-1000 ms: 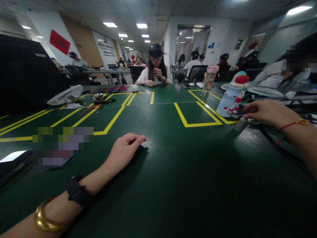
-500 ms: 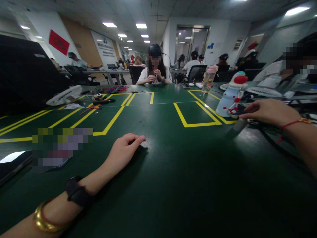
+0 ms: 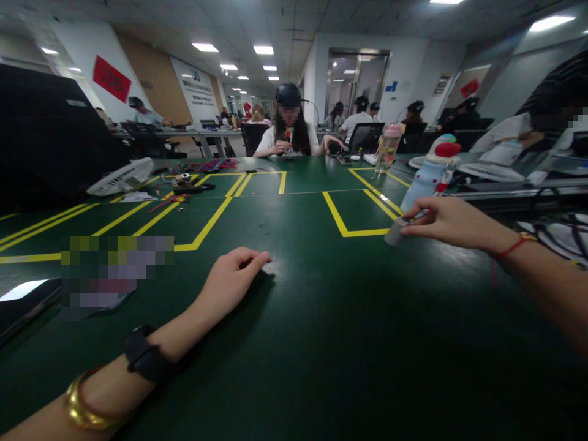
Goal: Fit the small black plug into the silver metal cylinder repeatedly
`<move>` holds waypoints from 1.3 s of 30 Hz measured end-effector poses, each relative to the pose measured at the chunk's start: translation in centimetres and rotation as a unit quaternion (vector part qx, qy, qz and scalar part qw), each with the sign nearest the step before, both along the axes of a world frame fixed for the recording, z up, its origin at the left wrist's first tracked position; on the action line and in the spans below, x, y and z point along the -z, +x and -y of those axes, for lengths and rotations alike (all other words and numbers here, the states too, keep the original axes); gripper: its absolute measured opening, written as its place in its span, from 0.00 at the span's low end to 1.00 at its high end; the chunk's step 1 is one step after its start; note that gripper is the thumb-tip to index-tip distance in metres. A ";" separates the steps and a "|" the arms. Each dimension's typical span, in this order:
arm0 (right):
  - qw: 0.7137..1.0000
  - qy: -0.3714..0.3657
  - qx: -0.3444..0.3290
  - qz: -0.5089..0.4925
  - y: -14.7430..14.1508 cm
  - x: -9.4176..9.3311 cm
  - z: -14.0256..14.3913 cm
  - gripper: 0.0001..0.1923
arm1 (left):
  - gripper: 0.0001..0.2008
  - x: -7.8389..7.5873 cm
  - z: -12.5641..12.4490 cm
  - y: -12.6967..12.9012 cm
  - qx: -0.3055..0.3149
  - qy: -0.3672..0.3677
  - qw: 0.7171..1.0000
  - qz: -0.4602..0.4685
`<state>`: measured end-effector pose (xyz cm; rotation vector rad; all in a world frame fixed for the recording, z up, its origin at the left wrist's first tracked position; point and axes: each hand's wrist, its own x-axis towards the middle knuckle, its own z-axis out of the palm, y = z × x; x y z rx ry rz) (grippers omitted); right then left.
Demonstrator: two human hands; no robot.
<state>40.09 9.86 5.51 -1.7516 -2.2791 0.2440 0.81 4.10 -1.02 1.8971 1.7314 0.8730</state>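
Right hand [image 3: 448, 222] grips a small grey cylinder [image 3: 394, 233] above the green table [image 3: 349, 343]; left hand [image 3: 229, 283] rests loosely curled, holding nothing.

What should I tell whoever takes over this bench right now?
Left hand: lying flat on the green table, holding nothing.
Right hand: fingers closed on a small grey cylinder, low over the table at the corner of a yellow tape line.
Just behind it stands a snowman-shaped bottle; dark cables lie at the far right.
Done: the cylinder is in hand.
Left: it is not yet set down; its exact type is too small to tell.
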 end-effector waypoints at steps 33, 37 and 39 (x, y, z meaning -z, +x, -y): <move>0.935 0.005 -0.214 -0.283 -14.1 7.3 9.0 0.18 | 0.07 -0.3 3.4 4.3 0.193 0.012 0.981 -0.022; 0.939 -0.003 -0.205 -0.276 -14.3 7.3 9.3 0.19 | 0.08 0.6 3.5 4.9 0.207 0.009 0.977 -0.043; 0.945 0.009 -0.195 -0.264 -14.1 6.9 9.1 0.18 | 0.09 0.2 3.4 4.7 0.205 -0.004 0.978 -0.030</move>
